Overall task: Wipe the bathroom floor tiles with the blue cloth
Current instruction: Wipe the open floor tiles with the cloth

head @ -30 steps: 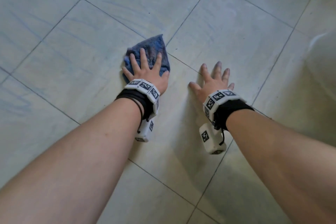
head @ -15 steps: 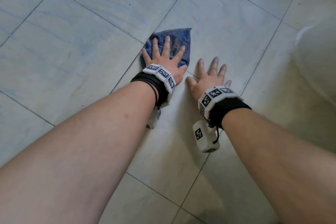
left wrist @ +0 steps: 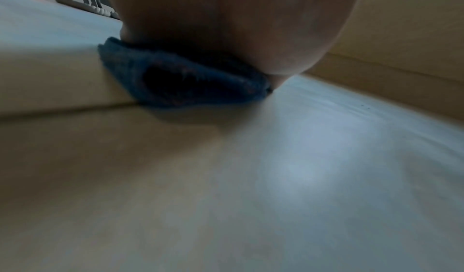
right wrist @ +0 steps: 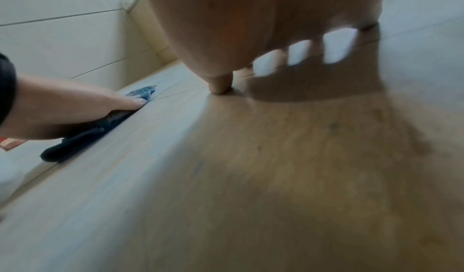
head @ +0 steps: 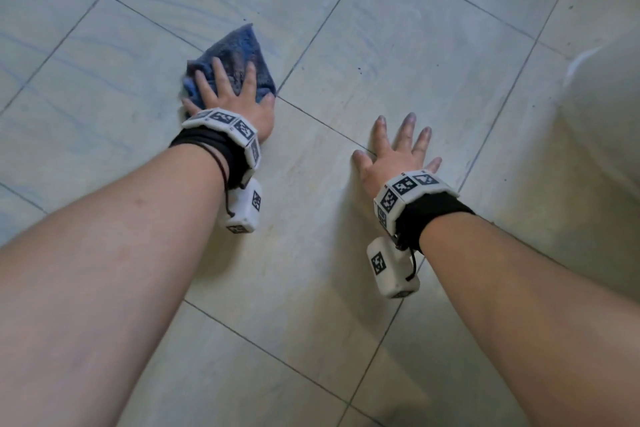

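- The cloth (head: 239,55) is pressed flat to the floor (head: 398,28) under the spread left hand (head: 232,97), its point aimed ahead.
- The right hand (head: 398,152), released and empty, is braced on bare tile well apart.

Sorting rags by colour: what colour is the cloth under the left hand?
Blue, a dusty mid-blue fuzzy cloth; it shows best in the head view.

Cloths: one, blue cloth (head: 239,55)
Hands: two, left hand (head: 235,97) and right hand (head: 398,156)
Wrist bands: two
Sandals: one (left wrist: 85,4)
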The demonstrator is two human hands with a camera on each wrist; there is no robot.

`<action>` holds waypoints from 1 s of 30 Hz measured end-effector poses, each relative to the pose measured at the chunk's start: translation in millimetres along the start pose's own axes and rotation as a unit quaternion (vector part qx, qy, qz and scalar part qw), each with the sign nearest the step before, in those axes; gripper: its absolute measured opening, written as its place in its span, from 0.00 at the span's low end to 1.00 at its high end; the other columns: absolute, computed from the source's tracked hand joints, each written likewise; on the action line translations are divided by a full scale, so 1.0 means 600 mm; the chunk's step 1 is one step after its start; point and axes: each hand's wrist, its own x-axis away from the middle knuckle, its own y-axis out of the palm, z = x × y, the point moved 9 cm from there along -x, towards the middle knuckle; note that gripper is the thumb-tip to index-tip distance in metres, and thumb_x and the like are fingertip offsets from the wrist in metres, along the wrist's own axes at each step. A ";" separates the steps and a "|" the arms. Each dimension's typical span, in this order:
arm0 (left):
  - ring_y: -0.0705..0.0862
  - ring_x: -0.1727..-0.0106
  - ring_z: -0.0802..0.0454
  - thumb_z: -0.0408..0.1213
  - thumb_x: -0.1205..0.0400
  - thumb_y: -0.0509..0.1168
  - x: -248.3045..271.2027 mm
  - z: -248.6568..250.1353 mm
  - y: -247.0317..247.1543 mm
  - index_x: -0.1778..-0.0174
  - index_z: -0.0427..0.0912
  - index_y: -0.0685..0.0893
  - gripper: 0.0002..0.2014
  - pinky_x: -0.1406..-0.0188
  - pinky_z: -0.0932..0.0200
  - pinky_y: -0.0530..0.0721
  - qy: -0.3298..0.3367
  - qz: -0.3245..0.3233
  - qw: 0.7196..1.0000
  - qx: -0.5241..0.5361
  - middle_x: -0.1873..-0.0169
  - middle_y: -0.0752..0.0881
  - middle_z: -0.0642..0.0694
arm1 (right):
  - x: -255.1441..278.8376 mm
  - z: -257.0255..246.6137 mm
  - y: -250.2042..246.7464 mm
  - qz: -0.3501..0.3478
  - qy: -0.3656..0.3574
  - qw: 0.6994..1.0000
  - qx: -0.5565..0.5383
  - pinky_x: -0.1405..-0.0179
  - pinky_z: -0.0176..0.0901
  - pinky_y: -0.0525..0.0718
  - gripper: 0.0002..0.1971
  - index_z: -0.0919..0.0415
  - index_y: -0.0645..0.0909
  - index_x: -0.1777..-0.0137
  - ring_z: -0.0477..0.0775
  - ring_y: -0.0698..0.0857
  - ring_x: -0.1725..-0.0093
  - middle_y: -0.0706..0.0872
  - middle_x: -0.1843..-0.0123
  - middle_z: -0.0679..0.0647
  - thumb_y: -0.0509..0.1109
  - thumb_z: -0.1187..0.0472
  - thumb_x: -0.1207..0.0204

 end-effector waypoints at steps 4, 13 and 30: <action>0.35 0.14 0.34 0.59 0.11 0.46 0.047 0.041 0.028 0.13 0.61 0.44 0.31 0.20 0.26 0.39 0.061 0.001 0.998 -0.004 0.13 0.35 0.45 | 0.000 -0.001 -0.001 0.007 0.002 1.000 0.009 0.21 0.75 0.38 0.34 0.41 0.36 0.15 0.65 0.28 0.17 0.26 0.15 0.55 0.49 0.41 0.15; 0.32 0.15 0.34 0.62 0.12 0.46 0.079 0.161 0.049 0.13 0.63 0.42 0.32 0.21 0.25 0.37 0.177 -0.029 0.983 -0.033 0.13 0.33 0.46 | -0.011 -0.004 -0.014 0.021 0.007 0.999 0.024 0.20 0.73 0.41 0.34 0.39 0.40 0.14 0.66 0.31 0.16 0.28 0.14 0.54 0.53 0.39 0.15; 0.34 0.14 0.35 0.61 0.12 0.46 0.052 0.041 0.028 0.12 0.60 0.44 0.33 0.21 0.26 0.39 0.074 -0.007 0.997 0.001 0.13 0.35 0.45 | -0.011 -0.010 -0.014 0.026 0.008 1.000 0.012 0.20 0.73 0.39 0.34 0.39 0.39 0.15 0.66 0.29 0.16 0.27 0.14 0.54 0.50 0.38 0.16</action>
